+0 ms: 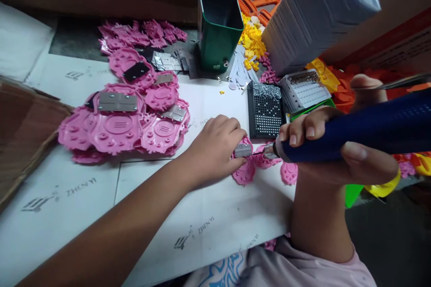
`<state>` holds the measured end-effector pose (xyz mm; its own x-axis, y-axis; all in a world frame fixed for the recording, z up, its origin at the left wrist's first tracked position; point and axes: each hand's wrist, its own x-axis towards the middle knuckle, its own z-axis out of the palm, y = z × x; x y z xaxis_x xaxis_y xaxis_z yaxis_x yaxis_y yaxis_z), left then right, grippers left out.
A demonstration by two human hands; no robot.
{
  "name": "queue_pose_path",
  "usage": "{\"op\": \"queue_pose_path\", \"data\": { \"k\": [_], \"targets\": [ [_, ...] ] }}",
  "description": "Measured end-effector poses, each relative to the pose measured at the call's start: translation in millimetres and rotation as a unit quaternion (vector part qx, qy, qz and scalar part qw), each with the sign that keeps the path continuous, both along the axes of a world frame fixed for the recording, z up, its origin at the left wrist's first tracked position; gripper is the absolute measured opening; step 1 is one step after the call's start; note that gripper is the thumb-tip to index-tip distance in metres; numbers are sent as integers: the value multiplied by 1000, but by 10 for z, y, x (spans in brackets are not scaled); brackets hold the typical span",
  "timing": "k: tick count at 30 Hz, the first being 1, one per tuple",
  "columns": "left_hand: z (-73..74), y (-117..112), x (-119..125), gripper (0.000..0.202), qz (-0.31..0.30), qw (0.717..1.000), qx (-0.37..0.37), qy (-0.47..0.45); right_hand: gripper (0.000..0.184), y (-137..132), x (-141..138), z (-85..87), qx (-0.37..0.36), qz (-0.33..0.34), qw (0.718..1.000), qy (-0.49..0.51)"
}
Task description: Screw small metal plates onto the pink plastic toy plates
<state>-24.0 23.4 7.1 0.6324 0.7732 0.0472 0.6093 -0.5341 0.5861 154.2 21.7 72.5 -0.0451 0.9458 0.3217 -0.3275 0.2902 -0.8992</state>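
My right hand [336, 134] is wrapped round a blue electric screwdriver [323, 139], held nearly level with its bit pointing left. The bit tip meets a small metal plate [243, 150] on a pink plastic part [244, 172]. My left hand [218, 148] grips that part from the left, thumb at the plate's lower edge and fingers over the top. More pink parts [289, 173] lie under and beside the screwdriver's tip. Just behind the bit stands a black screw tray [267, 119] with rows of holes and silver screws heaped at its far end.
Finished-looking pink parts with metal plates [116, 125] are piled at the left. A green bin [220, 31] stands at the back, near loose yellow pieces [251, 38]. A tall white stack [313, 18] rises behind a white screw tray [305, 92]. Cardboard [27, 134] borders the left.
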Motion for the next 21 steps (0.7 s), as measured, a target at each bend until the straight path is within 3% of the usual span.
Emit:
{"op": "queue_pose_path", "data": {
  "k": [10, 15, 21],
  "targets": [
    [156, 103, -135, 34, -72, 994, -80, 8, 38, 47, 58, 24, -13, -13, 1000, 11],
    [147, 121, -143, 31, -52, 992, -111, -9, 36, 60, 43, -22, 13, -7, 1000, 25],
    [147, 125, -127, 23, -32, 995, -96, -17, 48, 36, 64, -16, 1, 15, 1000, 21]
  ]
}}
